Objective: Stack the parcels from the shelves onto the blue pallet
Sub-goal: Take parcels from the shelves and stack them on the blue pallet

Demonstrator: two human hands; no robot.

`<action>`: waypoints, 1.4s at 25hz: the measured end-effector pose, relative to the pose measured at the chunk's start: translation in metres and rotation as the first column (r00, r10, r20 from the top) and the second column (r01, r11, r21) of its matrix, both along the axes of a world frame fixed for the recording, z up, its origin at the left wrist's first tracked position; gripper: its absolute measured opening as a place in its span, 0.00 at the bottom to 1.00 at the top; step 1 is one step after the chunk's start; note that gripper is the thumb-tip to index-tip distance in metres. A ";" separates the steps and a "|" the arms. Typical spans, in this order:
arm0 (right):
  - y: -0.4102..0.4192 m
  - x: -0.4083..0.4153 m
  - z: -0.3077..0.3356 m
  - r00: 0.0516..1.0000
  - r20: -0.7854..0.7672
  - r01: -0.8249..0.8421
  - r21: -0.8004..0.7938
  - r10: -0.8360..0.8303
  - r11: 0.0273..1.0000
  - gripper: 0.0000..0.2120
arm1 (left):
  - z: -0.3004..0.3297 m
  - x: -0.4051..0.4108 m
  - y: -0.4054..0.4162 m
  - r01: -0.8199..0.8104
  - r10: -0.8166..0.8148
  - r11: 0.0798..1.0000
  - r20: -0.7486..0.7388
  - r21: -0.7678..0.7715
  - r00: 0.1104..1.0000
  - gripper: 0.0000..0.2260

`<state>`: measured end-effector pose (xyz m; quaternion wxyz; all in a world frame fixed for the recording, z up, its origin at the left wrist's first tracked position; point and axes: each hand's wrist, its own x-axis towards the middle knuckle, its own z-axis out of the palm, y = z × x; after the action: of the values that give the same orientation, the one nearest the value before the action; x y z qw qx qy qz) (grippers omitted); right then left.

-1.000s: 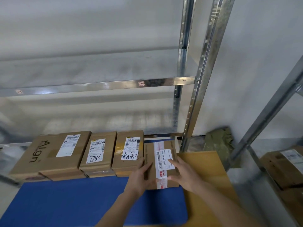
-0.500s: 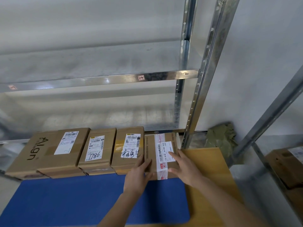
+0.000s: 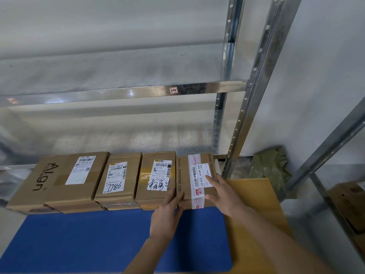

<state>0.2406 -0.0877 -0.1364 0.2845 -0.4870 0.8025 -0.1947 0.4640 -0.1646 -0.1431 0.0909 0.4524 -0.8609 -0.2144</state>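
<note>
Several brown parcels stand in a row along the far edge of the blue pallet. The rightmost one, a taped parcel with a white label, is under both my hands. My left hand touches its near left corner with straight fingers, beside the parcel with handwriting. My right hand lies flat on its top right, thumb at the near edge. Further left sit the "7786" parcel and the "Align" parcel.
Bare metal shelves rise behind the row, with an upright post at the right. A cardboard sheet lies right of the pallet. Crumpled green wrapping sits in the corner. More boxes rest on a second rack at far right.
Both hands have slid the taped parcel away from me until it lines up with the row. The view has tilted slightly.
</note>
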 end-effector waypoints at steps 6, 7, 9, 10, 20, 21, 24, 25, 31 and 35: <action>-0.009 -0.001 0.001 1.000 -0.004 0.006 -0.008 -0.006 1.000 0.37 | -0.003 0.000 0.002 -0.012 0.012 1.000 0.012 -0.026 1.000 0.22; -0.010 -0.001 0.001 1.000 -0.002 0.004 -0.013 -0.004 1.000 0.37 | -0.003 0.000 0.002 -0.009 0.010 1.000 0.018 -0.026 1.000 0.22; -0.012 -0.002 0.002 1.000 0.003 0.007 -0.022 -0.007 1.000 0.37 | -0.005 0.001 0.002 -0.005 0.006 1.000 0.027 -0.023 1.000 0.23; -0.012 -0.001 0.003 1.000 0.002 0.010 -0.024 -0.010 1.000 0.37 | -0.005 0.001 0.001 -0.002 0.003 1.000 0.026 -0.023 1.000 0.23; -0.012 -0.003 0.006 1.000 0.022 0.004 -0.001 -0.004 1.000 0.36 | -0.005 0.001 0.003 -0.005 0.005 1.000 0.028 -0.020 1.000 0.24; -0.011 -0.003 0.007 1.000 0.025 0.004 0.013 -0.004 1.000 0.36 | -0.002 0.001 0.004 -0.004 0.004 1.000 0.036 -0.011 0.999 0.24; -0.006 -0.002 0.014 1.000 0.012 -0.005 0.066 0.004 0.998 0.37 | 0.003 0.001 0.005 0.012 -0.013 1.000 0.052 0.017 0.999 0.26; -0.002 -0.002 0.018 1.000 0.011 -0.004 0.080 0.003 0.997 0.37 | 0.005 0.002 0.004 0.019 -0.021 0.999 0.054 0.028 0.998 0.26; 0.029 -0.010 0.057 1.000 -0.029 0.002 0.037 -0.001 0.999 0.36 | 0.042 0.004 0.007 0.112 -0.113 0.993 0.034 0.031 0.993 0.25; 0.055 -0.022 0.100 0.994 -0.085 0.069 -0.018 -0.070 0.997 0.35 | 0.085 -0.002 0.002 0.117 -0.116 0.993 0.042 -0.029 0.992 0.24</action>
<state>0.2182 -0.0326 -0.0367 0.2392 -0.4688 0.8289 -0.1898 0.4618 -0.1622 -0.0584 0.0679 0.4040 -0.8908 -0.1965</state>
